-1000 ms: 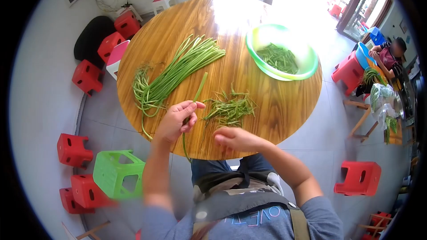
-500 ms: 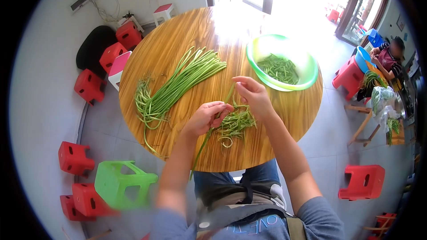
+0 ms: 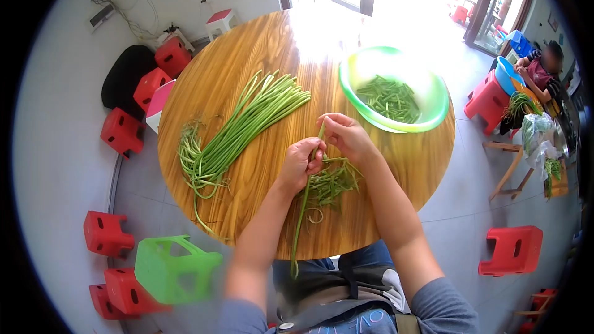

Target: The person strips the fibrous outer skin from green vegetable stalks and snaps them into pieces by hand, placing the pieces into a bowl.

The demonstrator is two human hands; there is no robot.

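Lengthwise, the green stem slants from the right hand down through the left hand and on toward the person, its lower end hanging past the table edge. Curled fingers of the left hand close around it; the right hand, nearer the upper end, pinches near that tip, wrist angled inward. Loose trimmings lie just below both hands, the stem bundle left of the left hand, the bowl beyond the right.
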